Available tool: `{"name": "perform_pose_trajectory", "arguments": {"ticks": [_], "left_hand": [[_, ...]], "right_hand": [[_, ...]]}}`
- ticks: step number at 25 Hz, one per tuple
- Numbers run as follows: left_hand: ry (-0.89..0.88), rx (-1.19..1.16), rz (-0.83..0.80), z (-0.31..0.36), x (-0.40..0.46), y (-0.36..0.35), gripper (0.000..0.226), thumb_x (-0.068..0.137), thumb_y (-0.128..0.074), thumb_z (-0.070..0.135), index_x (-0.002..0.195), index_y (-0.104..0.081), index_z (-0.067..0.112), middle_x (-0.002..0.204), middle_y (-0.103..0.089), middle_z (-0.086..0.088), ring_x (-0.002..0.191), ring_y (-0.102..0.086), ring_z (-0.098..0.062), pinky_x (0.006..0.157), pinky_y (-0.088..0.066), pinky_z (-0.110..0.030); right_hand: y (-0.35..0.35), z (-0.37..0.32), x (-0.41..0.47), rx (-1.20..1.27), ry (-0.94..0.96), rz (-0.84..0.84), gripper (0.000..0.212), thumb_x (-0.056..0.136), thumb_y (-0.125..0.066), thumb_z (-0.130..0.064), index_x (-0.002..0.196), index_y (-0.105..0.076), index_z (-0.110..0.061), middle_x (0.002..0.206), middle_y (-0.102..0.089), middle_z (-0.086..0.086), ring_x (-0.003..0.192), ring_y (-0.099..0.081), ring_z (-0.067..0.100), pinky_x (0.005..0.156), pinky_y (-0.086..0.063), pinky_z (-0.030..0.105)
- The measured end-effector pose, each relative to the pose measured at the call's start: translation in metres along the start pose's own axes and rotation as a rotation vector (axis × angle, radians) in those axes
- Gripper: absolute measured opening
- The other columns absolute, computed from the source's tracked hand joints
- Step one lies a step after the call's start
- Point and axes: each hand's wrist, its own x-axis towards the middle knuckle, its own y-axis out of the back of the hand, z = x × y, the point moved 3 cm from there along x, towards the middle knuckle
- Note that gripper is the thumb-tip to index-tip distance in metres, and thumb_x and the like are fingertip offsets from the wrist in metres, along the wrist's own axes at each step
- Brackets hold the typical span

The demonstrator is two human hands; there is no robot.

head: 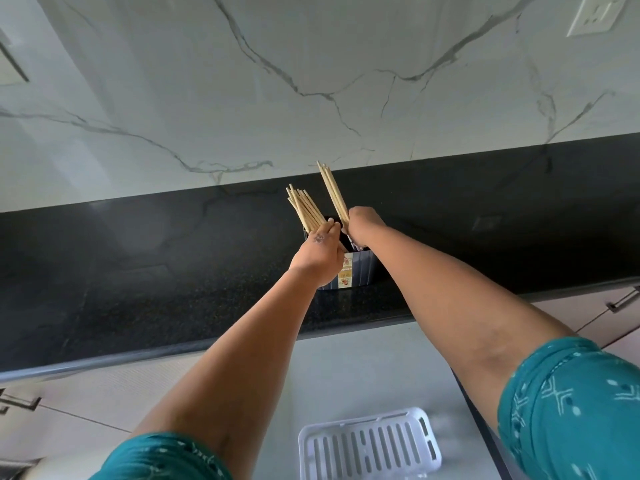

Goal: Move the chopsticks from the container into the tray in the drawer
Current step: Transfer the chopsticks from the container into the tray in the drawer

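On the black counter (pixel 138 271) under the marble wall I see my left hand (pixel 320 256) gripping a chopstick bundle (pixel 304 209) and my right hand (pixel 363 225) gripping a smaller bunch (pixel 332 192), both upright over the container (pixel 360 268), the tray (pixel 369 445) well below toward me.

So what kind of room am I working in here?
Most likely a home kitchen: a black speckled countertop under a veined marble backsplash, a wall outlet, and an open drawer below holding a white slotted tray.
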Motion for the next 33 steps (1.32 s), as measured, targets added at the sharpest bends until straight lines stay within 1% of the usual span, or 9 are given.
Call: {"name": "perform_pose_trajectory", "arguments": {"ticks": [3,6,11,15,18,22,28,30,33], "left_hand": [[-0.028,-0.109,0.221,0.024,-0.009,0.021,0.048,0.095,-0.043,0.015,0.142,-0.039,0.004,0.149,-0.038,-0.015,0.141,-0.031,-0.029,0.117,-0.026,-0.036],[0.180,-0.427,0.509,0.048,-0.022,0.045,0.049,0.097,-0.046,0.029,0.139,-0.040,0.005,0.144,-0.044,-0.015,0.136,-0.037,-0.027,0.113,-0.031,-0.038],[0.434,-1.248,0.579,0.094,-0.048,0.073,0.026,0.090,-0.058,0.040,0.109,-0.059,0.022,0.113,-0.066,-0.004,0.109,-0.062,-0.021,0.098,-0.050,-0.045],[0.570,-1.679,0.509,0.092,-0.107,0.021,0.015,0.094,-0.055,0.026,0.092,-0.066,0.016,0.090,-0.071,-0.005,0.084,-0.068,-0.017,0.073,-0.057,-0.031],[0.766,-1.870,0.450,0.073,-0.169,-0.052,0.016,0.096,-0.050,0.011,0.086,-0.062,0.007,0.090,-0.068,-0.014,0.082,-0.068,-0.021,0.067,-0.057,-0.028],[1.113,-1.825,0.268,0.040,-0.248,-0.140,0.022,0.092,-0.049,-0.004,0.112,-0.059,-0.006,0.098,-0.066,-0.021,0.088,-0.066,-0.027,0.078,-0.056,-0.034],[1.368,-1.338,0.496,-0.062,-0.297,-0.151,0.029,0.093,-0.047,-0.003,0.120,-0.058,-0.002,0.083,-0.063,-0.006,0.074,-0.061,-0.016,0.065,-0.050,-0.024],[1.239,-0.890,0.289,-0.076,-0.299,-0.148,0.024,0.091,-0.048,0.001,0.108,-0.066,0.005,0.088,-0.065,-0.008,0.081,-0.062,-0.023,0.072,-0.049,-0.033],[0.661,-0.302,0.014,-0.056,-0.300,-0.156,0.029,0.092,-0.053,0.014,0.119,-0.062,0.011,0.121,-0.062,-0.011,0.113,-0.057,-0.029,0.096,-0.043,-0.034]], "right_hand": [[0.018,-0.004,-0.018,0.527,-0.100,0.025,0.030,0.100,-0.042,-0.023,0.097,-0.067,-0.009,0.073,-0.059,0.003,0.060,-0.055,0.016,0.049,-0.038,0.025],[0.042,-0.016,-0.049,0.768,0.010,0.011,0.034,0.099,-0.037,-0.025,0.081,-0.064,-0.015,0.073,-0.060,0.004,0.065,-0.057,0.019,0.062,-0.043,0.030],[0.059,-0.028,-0.129,-0.226,0.467,0.265,0.020,0.098,-0.046,-0.019,0.113,-0.058,-0.010,0.103,-0.067,0.010,0.086,-0.067,0.024,0.071,-0.049,0.033],[0.018,0.032,-0.187,-0.391,0.571,0.464,0.031,0.090,-0.056,-0.012,0.120,-0.051,-0.009,0.112,-0.066,0.014,0.101,-0.064,0.033,0.095,-0.047,0.042],[-0.040,0.104,-0.217,-0.468,0.558,0.241,0.028,0.087,-0.051,-0.007,0.114,-0.051,-0.014,0.103,-0.068,0.010,0.093,-0.063,0.033,0.081,-0.047,0.042],[-0.123,0.183,-0.242,-0.578,0.511,-0.204,0.038,0.088,-0.044,-0.002,0.124,-0.042,-0.013,0.109,-0.064,0.013,0.094,-0.065,0.035,0.072,-0.050,0.040],[-0.173,0.230,-0.220,-0.758,0.543,-0.389,0.047,0.085,-0.045,0.005,0.130,-0.040,-0.009,0.120,-0.058,0.017,0.106,-0.061,0.033,0.088,-0.046,0.040],[-0.189,0.235,-0.215,-0.799,0.548,-0.421,0.053,0.085,-0.046,0.005,0.135,-0.037,-0.010,0.125,-0.056,0.016,0.113,-0.058,0.033,0.095,-0.043,0.040],[-0.206,0.240,-0.210,-0.788,0.508,-0.465,0.057,0.084,-0.046,0.006,0.137,-0.036,-0.011,0.127,-0.053,0.016,0.116,-0.056,0.035,0.096,-0.042,0.041]]}}
